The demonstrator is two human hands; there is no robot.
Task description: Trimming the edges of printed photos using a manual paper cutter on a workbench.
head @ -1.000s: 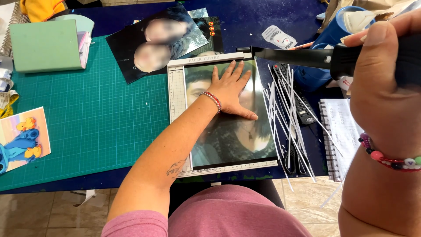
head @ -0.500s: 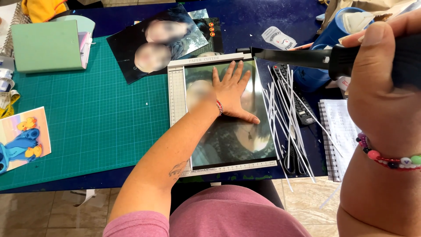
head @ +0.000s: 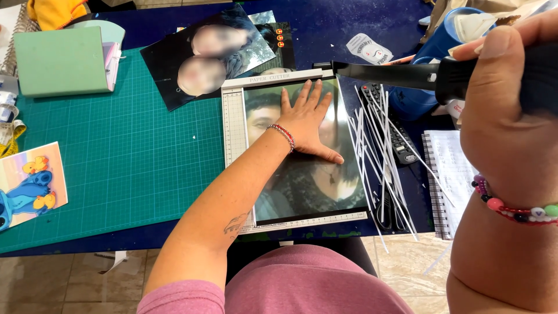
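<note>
You have a single view, from the camera on your head, looking steeply down over your chest at the counter [head: 349,23]. Your right hand [head: 505,110] sits very close to the lens, large at the right edge; your left hand [head: 305,119] lies farther off, near mid-frame.

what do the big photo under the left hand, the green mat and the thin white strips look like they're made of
Photo: glossy photo paper, judging by the pale glare across it beside the left hand. Green mat: probably matte rubbery plastic, a flat dull surface printed with a fine grid. White strips: thin paper offcuts, narrow, light and slightly bowed. Handle in the right hand: black, likely plastic.
</note>
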